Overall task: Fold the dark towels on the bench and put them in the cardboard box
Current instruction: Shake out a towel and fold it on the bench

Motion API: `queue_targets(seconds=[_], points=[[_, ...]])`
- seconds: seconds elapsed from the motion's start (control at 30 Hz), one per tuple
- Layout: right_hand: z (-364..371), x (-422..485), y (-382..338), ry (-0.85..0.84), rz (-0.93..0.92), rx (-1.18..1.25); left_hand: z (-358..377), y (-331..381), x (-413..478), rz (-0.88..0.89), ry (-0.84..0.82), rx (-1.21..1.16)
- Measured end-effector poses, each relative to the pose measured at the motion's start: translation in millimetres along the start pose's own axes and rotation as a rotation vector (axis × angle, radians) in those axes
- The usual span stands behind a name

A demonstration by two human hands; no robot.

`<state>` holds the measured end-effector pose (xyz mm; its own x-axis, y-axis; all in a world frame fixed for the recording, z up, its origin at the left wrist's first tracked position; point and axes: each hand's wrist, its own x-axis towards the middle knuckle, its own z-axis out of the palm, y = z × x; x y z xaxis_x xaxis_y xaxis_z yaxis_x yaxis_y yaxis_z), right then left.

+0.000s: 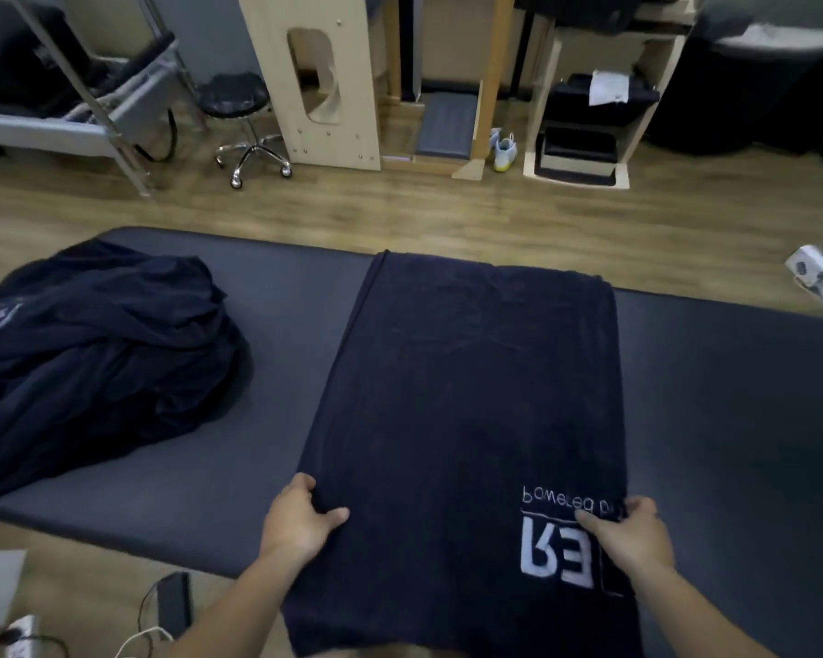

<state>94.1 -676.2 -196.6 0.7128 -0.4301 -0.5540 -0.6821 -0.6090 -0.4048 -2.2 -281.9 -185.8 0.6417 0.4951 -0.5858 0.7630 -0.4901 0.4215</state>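
Note:
A dark towel (471, 396) with white lettering lies spread flat across the grey padded bench (281, 325), its near end hanging over the front edge. My left hand (298, 517) pinches the towel's left edge near the bench front. My right hand (630, 531) grips the right edge beside the lettering. A heap of crumpled dark towels (96, 358) sits on the bench's left end. No cardboard box is in view.
Wooden floor lies beyond the bench. A black wheeled stool (238, 116), wooden frames (324, 78) and shelving (590, 111) stand at the back. A white object (820, 275) lies on the floor at right. Cables and a dark device (172, 605) lie near my left side.

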Motion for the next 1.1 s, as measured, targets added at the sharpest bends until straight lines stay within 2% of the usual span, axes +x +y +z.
queue_targets(seconds=[0.1, 0.17, 0.3, 0.4, 0.5, 0.57, 0.63, 0.73, 0.8, 0.87, 1.0, 1.1], points=[[6, 6, 1, 0.038, 0.1, 0.019, -7, -8, 6, -0.002, -0.081, 0.15], [11, 5, 4, -0.016, 0.108, 0.057, -10, -12, 7, 0.013, -0.108, 0.171], [7, -12, 16, -0.127, 0.069, -0.035, -13, -19, -5, 0.015, -0.171, 0.168], [3, -41, 49, -0.218, 0.137, -0.139, -12, -50, -25, -0.049, -0.361, 0.287], [-5, -64, 67, -0.328, 0.234, -0.151, -8, -84, -27, -0.065, -0.489, 0.19], [-9, -61, 58, -0.333, 0.212, -0.118, -6, -83, -16, -0.053, -0.473, 0.13], [-10, -49, 40, -0.28, 0.158, 0.018, -12, -58, -7, -0.056, -0.452, 0.063], [-13, -25, -1, -0.183, 0.091, 0.283, -19, -3, 6, 0.018, -0.306, -0.145], [-14, -8, -23, -0.172, 0.113, 0.367, -21, 23, 16, 0.052, -0.246, -0.23], [-17, 0, -27, -0.232, 0.114, 0.282, -17, 25, 28, 0.056, -0.271, -0.181], [-31, -13, -11, -0.553, 0.216, 0.085, -22, -10, 19, -0.043, -0.428, 0.005], [-44, -6, -23, -0.7, 0.306, 0.21, -30, -6, 18, -0.137, -0.475, -0.038]])
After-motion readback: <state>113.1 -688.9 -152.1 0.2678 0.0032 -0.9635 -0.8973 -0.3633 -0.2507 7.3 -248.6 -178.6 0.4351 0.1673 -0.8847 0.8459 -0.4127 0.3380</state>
